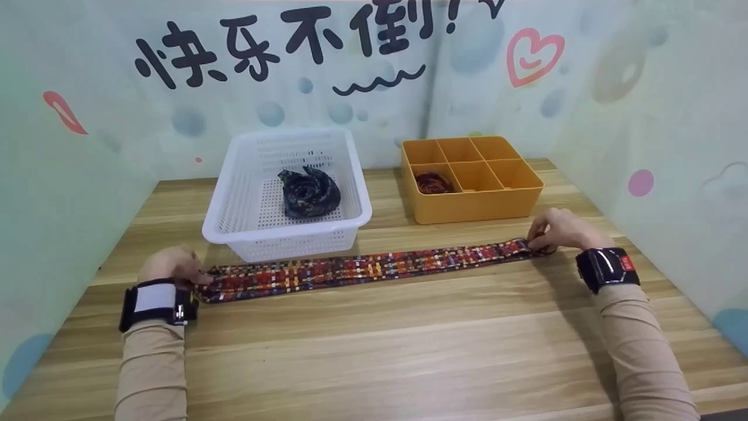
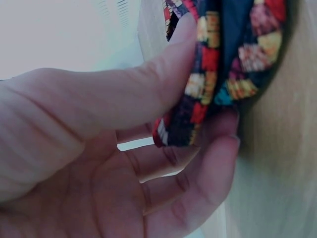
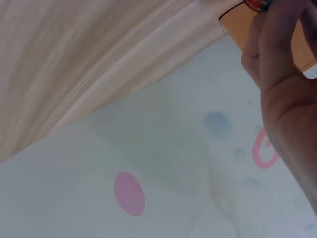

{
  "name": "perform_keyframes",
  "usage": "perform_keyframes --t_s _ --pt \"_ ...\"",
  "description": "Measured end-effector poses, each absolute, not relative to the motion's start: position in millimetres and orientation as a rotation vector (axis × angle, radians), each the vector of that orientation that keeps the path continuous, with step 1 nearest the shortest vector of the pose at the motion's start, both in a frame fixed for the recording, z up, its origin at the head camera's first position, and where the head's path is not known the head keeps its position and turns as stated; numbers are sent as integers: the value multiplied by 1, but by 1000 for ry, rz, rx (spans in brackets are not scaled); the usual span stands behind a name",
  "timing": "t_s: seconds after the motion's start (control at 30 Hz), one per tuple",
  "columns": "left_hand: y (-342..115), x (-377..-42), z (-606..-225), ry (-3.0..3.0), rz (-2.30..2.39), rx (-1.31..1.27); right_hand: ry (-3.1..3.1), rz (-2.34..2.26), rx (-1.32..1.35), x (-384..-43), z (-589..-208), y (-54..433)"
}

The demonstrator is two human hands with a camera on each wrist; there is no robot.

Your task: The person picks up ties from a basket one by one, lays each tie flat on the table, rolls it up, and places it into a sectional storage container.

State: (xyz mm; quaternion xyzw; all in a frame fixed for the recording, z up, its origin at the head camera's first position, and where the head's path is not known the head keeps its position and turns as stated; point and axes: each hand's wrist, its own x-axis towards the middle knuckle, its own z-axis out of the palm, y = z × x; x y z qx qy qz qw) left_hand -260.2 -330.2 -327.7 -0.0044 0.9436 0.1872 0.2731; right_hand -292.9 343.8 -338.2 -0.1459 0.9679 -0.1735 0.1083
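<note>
A long folded scarf with a red, yellow and black checked pattern is stretched across the table in the head view. My left hand pinches its left end between thumb and fingers; the left wrist view shows the folded layers of the scarf between them. At the other end, my right hand pinches the scarf's right tip, with the fingers bent down over it. Only a scrap of cloth shows beside the right hand in the right wrist view.
Behind the scarf stands a white perforated basket with a rolled dark cloth inside. To its right is an orange six-section organizer, whose front-left section holds a rolled reddish cloth. Printed walls enclose the back and sides.
</note>
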Motion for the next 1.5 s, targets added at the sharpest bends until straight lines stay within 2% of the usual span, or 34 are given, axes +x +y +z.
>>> perform_keyframes --t_s 0.1,0.43,0.9,1.5 --pt "-330 -260 -327 2537 498 -14 2778 -520 -412 -291 -335 347" --pt "-332 -262 -328 2511 520 -28 2870 -415 -629 -292 -342 352" --pt "-332 -261 -329 2503 603 -9 2880 -276 -540 -286 -332 323" --pt "-334 -258 -329 2505 602 -7 2884 -251 -709 -289 -334 313"
